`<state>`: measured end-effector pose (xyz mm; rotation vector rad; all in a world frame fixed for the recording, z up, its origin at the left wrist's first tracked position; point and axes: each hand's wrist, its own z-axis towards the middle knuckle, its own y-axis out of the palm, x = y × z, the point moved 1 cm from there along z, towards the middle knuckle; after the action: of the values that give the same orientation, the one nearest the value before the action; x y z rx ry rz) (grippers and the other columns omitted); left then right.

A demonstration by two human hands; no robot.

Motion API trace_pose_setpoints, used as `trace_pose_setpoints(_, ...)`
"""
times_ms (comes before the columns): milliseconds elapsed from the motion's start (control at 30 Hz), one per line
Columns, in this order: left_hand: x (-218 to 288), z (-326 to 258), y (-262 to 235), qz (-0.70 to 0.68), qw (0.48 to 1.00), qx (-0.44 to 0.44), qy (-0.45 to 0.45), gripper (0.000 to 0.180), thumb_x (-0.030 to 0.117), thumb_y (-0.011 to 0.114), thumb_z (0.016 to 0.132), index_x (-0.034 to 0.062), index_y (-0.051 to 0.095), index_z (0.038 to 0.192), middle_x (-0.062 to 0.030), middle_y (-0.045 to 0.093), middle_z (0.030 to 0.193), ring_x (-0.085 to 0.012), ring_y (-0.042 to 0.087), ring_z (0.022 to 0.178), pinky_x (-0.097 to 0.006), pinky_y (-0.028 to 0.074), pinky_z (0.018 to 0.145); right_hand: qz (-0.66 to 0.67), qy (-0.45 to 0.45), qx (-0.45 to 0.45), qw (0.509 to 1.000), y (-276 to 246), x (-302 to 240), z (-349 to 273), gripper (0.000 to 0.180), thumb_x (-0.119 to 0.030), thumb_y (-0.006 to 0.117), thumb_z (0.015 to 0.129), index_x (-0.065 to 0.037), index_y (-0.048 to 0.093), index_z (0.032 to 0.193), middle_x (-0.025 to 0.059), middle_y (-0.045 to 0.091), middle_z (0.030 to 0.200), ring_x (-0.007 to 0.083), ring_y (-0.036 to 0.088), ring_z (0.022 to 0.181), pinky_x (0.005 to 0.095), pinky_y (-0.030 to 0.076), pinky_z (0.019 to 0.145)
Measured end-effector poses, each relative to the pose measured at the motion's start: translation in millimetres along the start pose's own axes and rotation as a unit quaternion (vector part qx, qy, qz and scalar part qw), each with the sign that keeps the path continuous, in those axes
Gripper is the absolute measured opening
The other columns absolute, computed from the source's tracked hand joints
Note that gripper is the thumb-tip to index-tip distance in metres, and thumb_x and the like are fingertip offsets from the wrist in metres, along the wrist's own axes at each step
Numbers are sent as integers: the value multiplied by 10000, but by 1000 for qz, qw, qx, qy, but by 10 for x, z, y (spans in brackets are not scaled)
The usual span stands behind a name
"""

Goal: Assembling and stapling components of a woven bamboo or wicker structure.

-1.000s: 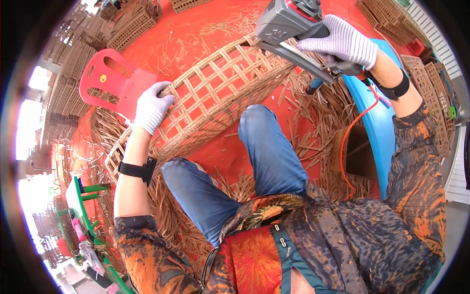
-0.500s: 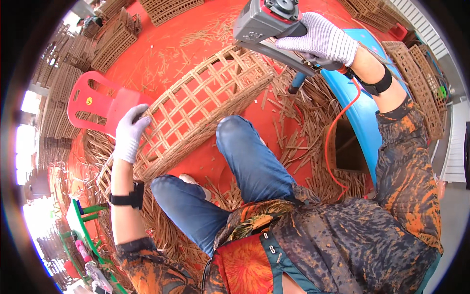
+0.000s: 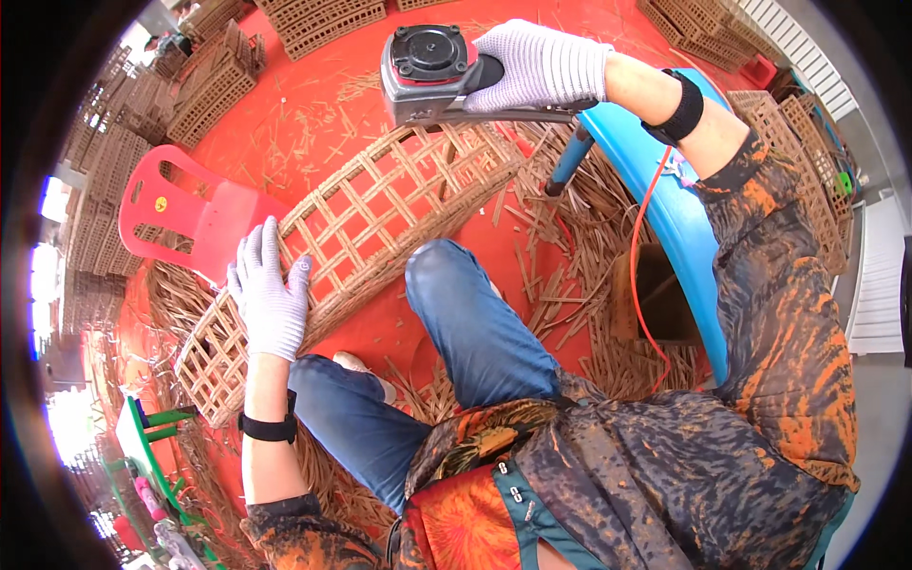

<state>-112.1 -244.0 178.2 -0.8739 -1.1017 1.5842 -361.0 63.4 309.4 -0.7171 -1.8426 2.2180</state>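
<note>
lattice (image 3: 380, 228) on floor (image 3: 313, 123) ahead of knees, chair (image 3: 204, 218) left behind it, stapler (image 3: 427, 71) above far end, crates (image 3: 323, 19) way back

Counted: two gloved hands, left (image 3: 271, 299) and right (image 3: 541, 65); one grey power tool (image 3: 427, 71); one woven lattice panel (image 3: 351, 237); one red plastic chair (image 3: 195, 218); one blue chair (image 3: 665, 209); two black wristbands (image 3: 269, 429).

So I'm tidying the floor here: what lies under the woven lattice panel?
Through the openings of the lattice panel the red floor shows, with loose cane strips beside its far end. The left hand rests flat on the panel; whatever lies beneath the glove and the slats is covered.
</note>
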Motion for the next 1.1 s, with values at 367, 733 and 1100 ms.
trace_pose_setpoints(367, 33, 28, 8, 21, 1000, 11, -14, 661, 368, 615, 946, 136, 392, 1523, -152, 465, 1494, -317, 370, 1436, -502, 206, 1202, -24, -4, 6, 1000, -42, 176, -30, 437, -352, 780, 835, 25, 697, 1038, 183, 721, 859, 254, 707, 780, 365, 555, 745)
trace_pose_setpoints(733, -58, -5, -43, 16, 999, 32, -7, 648, 332, 636, 934, 134, 415, 1511, -146, 490, 1468, -310, 415, 1402, -493, 226, 1192, 2, -79, -9, 997, -60, 244, 189, 389, -333, 765, 851, 36, 686, 949, 171, 672, 752, 208, 660, 690, 360, 529, 681)
trace_pose_setpoints(1100, -111, -24, -61, 0, 999, 38, -2, 638, 286, 652, 923, 126, 434, 1502, -153, 515, 1431, -323, 448, 1363, -480, 247, 1186, 32, -74, -98, 992, -285, -7, 244, 291, -284, 749, 845, -46, 700, 1005, 159, 726, 884, 257, 704, 787, 357, 555, 743)
